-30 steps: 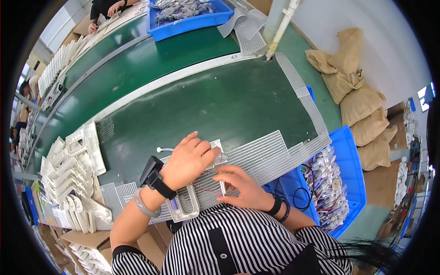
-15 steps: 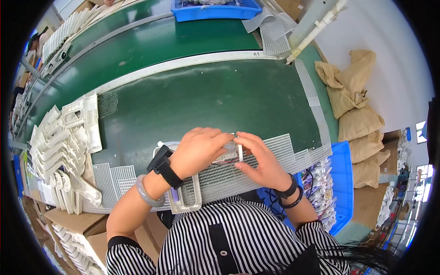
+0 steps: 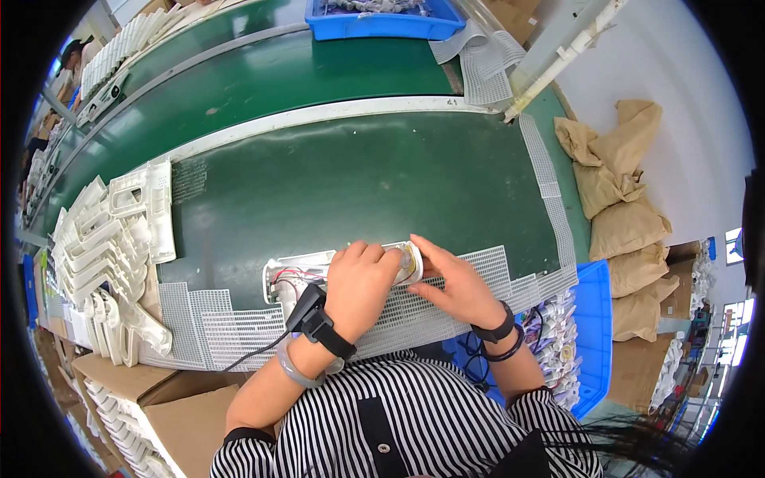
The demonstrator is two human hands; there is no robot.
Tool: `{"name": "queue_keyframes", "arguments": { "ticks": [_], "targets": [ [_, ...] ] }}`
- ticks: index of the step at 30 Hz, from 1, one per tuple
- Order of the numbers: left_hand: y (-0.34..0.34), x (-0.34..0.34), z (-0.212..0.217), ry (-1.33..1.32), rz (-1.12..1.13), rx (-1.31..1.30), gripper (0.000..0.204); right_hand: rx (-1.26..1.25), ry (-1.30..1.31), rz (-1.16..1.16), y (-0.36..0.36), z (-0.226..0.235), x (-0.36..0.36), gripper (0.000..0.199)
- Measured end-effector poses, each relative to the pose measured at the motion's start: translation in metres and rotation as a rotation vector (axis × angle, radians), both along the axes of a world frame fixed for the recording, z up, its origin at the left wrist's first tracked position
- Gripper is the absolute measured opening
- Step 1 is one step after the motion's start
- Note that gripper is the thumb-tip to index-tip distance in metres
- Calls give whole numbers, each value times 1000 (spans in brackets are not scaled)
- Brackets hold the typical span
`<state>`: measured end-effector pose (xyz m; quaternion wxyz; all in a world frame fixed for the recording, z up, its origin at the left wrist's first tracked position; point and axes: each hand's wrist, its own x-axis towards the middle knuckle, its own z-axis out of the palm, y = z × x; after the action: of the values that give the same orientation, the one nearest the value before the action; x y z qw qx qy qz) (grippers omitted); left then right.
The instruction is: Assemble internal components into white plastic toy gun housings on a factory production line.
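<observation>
At far L of the bench (image 3: 358, 175), white shells (image 3: 107, 243) lie heaped, w/ a cardboard box (image 3: 191, 434) below, nearer the person. Next, grey mesh (image 3: 231, 331) runs along the near edge. Mid-bench, near the person, sits the white casing (image 3: 300, 260), long side L to R, open side up, red wires (image 3: 288, 272) showing at its L end. L hand (image 3: 362, 287), w/ black wrist unit (image 3: 312, 312), is over casing's middle: fingers bent, close tog.; tips partly hidden, so can't tell if they pinch anything. R hand (image 3: 456, 291), black band on wrist: thumb & fingers well apart, casing's R end btwn them; can't tell if it's gripped. Further R, by bench edge, blue bin (image 3: 594, 342) holds small pale parts (image 3: 560, 346); beyond, tan sacks (image 3: 629, 223) stacked nr wall.
</observation>
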<state>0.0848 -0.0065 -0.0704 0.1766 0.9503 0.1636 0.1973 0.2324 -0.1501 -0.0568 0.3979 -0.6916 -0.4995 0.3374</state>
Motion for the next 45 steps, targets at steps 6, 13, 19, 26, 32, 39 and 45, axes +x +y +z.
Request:
{"name": "queue_keyframes", "arguments": {
  "ticks": [6, 13, 19, 26, 32, 39, 45],
  "targets": [
    [-4, -1, 4, 5, 4, 56, 22, 7, 8, 32, -5, -8, 3, 67],
    [-3, 1, 5, 17, 17, 59, 17, -21, 19, 0, 0, -4, 5, 64],
    [-2, 3, 1, 33, 25, 51, 12, -29, -42, -7, 5, -7, 4, 64],
    [-1, 4, -4, 24, 45, 67, 12, -13, -6, -27, 11, -9, 2, 62],
    [-4, 7, -4, 37, 37, 106, 9, 11, -200, -22, 7, -11, -3, 64],
    [-8, 4, -4, 66, 47, 147, 8, 47, -636, -53, 5, -16, -15, 66],
    [10, -17, 25, -58, 24, -124, 30, -16, -667, -74, 5, -15, -14, 66]
  ]
}}
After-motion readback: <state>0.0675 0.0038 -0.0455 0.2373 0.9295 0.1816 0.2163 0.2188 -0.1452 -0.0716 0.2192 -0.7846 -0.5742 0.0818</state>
